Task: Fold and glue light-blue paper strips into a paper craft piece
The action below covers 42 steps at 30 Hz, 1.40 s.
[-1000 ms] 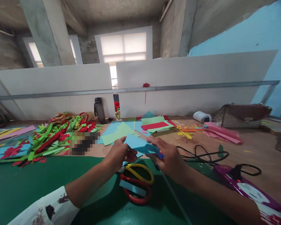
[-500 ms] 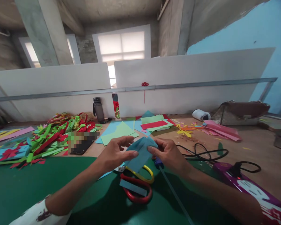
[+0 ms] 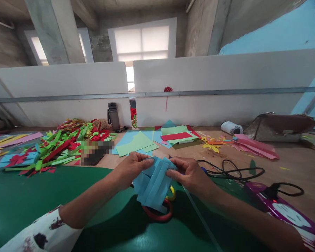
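A piece of blue paper (image 3: 153,185) with several creased layers hangs between my two hands over the green mat (image 3: 107,213). My left hand (image 3: 135,168) pinches its upper left edge between thumb and fingers. At its upper right edge, my right hand (image 3: 185,169) grips it the same way. Scissors with red (image 3: 160,217) and yellow (image 3: 171,193) handles lie under the paper, which hides their blades. A translucent stick (image 3: 199,213) runs from below my right hand toward the front edge.
Green and red paper pieces (image 3: 68,145) pile up at the left, near a dark phone (image 3: 96,155). Coloured sheets (image 3: 136,143) and a bottle (image 3: 113,117) stand behind. Right: black cable (image 3: 231,171), purple power strip (image 3: 283,206), pink paper (image 3: 257,147), white roll (image 3: 231,128), handbag (image 3: 280,127).
The blue paper has been spread, showing more layers and covering more of the scissors. My left hand has shifted its grip up to the paper's top edge. The view has turned slightly.
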### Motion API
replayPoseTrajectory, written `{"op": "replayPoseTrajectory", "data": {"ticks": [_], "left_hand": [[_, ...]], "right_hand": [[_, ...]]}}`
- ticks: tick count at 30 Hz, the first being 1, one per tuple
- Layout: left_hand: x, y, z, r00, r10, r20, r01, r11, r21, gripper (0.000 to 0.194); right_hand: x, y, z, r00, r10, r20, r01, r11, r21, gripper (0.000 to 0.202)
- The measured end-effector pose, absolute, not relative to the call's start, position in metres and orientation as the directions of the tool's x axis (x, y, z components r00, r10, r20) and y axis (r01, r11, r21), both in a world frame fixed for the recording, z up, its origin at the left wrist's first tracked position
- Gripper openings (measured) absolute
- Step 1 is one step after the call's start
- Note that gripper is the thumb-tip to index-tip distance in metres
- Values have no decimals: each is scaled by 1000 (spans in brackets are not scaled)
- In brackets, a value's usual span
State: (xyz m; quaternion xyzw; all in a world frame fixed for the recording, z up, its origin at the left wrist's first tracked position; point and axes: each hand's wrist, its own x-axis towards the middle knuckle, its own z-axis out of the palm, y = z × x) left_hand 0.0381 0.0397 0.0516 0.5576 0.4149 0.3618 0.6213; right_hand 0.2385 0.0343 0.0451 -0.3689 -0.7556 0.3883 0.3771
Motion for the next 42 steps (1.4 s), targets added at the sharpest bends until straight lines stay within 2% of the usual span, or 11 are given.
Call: {"op": "replayPoseTrajectory", "data": {"ticks": [8,12,15,17,19,20,22,25,29,34,42], "left_hand": [[36,46,49,387,913,-130,21,132,991,30],[35,45,47,353,928,-120,33,116,993,28],[34,44,50,314,943,-113,61,99,993,28],[33,43,52,291,950,-110,90,87,992,28],[32,40,56,279,955,-103,135,67,989,30],[31,39,57,280,956,-88,167,42,985,31],[30,35,61,295,955,-30,247,-46,968,32],[25,30,68,340,935,98,362,-226,905,32],[11,29,77,235,936,260,410,-338,847,30],[-5,32,84,-30,918,395,295,-369,881,27],[-1,42,63,63,930,363,310,-364,878,25]], "right_hand": [[238,42,38,-420,878,229,167,323,-931,23],[240,43,38,-471,835,285,166,401,-901,27],[248,51,45,-381,853,358,296,479,-827,41],[256,59,52,-329,852,408,562,524,-640,47],[265,67,57,-362,847,390,857,466,-217,38],[269,69,58,-364,856,367,897,429,-111,32],[275,71,57,-381,877,291,920,391,26,23],[278,69,51,-437,887,150,899,425,110,21],[281,71,44,-469,882,39,873,456,175,30],[285,82,34,-485,875,-2,862,478,171,37],[279,84,31,-440,890,118,894,421,152,34]]}}
